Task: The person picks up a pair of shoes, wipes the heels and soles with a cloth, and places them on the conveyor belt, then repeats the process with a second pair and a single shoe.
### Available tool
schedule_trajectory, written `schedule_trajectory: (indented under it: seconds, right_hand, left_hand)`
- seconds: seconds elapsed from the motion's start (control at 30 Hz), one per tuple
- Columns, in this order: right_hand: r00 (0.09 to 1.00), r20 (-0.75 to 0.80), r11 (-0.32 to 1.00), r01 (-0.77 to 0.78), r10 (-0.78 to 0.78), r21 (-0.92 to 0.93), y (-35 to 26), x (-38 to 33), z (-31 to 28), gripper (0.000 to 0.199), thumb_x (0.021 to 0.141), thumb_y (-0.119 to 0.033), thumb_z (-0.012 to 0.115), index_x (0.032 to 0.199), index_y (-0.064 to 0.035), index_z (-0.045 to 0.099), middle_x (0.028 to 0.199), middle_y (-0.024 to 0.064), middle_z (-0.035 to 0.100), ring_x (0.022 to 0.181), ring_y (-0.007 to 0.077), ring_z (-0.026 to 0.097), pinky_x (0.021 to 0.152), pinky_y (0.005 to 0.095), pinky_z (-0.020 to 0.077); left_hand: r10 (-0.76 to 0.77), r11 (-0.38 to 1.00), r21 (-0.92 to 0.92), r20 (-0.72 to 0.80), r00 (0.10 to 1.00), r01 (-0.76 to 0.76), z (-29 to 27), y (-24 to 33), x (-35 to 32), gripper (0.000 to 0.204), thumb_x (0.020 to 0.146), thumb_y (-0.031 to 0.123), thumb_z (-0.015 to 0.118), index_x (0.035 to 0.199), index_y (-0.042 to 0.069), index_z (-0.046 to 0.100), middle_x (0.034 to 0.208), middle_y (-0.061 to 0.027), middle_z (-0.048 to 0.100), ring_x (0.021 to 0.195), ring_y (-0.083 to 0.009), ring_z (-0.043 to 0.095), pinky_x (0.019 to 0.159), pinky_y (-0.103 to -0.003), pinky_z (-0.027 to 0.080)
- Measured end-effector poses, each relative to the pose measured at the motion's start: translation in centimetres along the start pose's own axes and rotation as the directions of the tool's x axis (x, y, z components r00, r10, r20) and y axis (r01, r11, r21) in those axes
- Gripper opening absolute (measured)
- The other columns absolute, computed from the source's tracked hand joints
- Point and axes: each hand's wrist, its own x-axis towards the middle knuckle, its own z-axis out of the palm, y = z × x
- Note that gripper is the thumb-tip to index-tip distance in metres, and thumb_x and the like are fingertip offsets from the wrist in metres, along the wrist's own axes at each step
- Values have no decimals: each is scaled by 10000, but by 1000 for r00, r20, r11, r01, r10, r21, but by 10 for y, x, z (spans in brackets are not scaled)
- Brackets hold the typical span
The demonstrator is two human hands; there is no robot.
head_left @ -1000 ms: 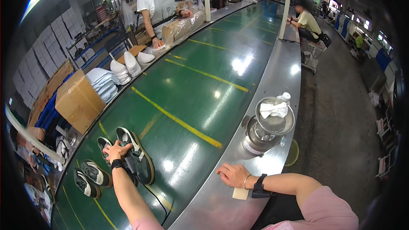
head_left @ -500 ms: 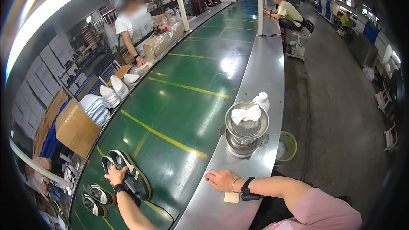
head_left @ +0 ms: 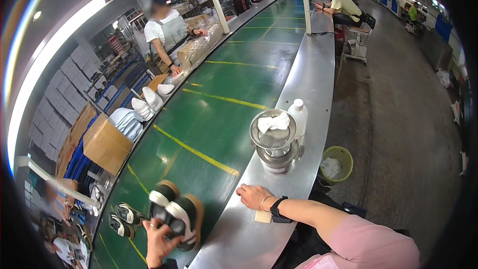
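Observation:
My left hand (head_left: 162,241) grips a pair of dark sneakers (head_left: 181,221) with white stripes and tan soles, tilted over the green conveyor belt (head_left: 194,129). Its thumb and fingers press on the shoes' near part; some contact is hidden. Left of them on the belt sits another pair of dark-and-white sneakers (head_left: 122,224). My right hand (head_left: 255,198) rests on the metal ledge (head_left: 231,234) beside the belt, fingers curled with nothing visible in them. Under that wrist lies a small beige pad (head_left: 263,216).
Ahead of my right hand stand a metal dispenser with a mesh dish (head_left: 274,137) holding white cloth, and a white bottle (head_left: 298,114). A yellow-green bin (head_left: 338,164) is on the floor. Across the belt are a cardboard box (head_left: 107,144), white shoe forms (head_left: 149,99) and a person (head_left: 167,35).
My left hand has lifted the larger pair of sneakers and swung it right, toward the ledge, turning it. My right hand stays on the ledge. The whole view has shifted slightly.

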Motion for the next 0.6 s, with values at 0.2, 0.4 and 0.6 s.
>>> schedule_trajectory:
  seconds: [0.2,0.4,0.6]
  right_hand:
    - [997,-72,999,31,-29,36,-1,-1,9,143,893,-155,595,1018,-89,574,927,90,590,849,274,660,730,404,554]
    - [1000,-24,1000,11,-10,24,-4,-4,6,139,894,-163,593,1009,-86,587,932,94,610,856,281,668,750,404,557]
    - [994,-88,968,-49,73,247,6,0,-2,146,890,-153,578,1000,-86,646,926,116,655,852,301,673,773,417,556]
  left_hand:
    - [176,967,104,392,903,-234,-3,101,-106,282,645,131,779,919,152,716,1369,-128,538,1125,-385,503,963,-516,413]
    - [113,993,-97,517,849,-74,21,142,-150,331,648,77,770,968,140,718,1375,-69,550,1181,-374,485,1005,-477,418]
    - [-123,745,-545,455,882,385,44,108,-134,367,769,114,775,1112,40,670,1170,-112,645,1130,-289,594,985,-446,466]
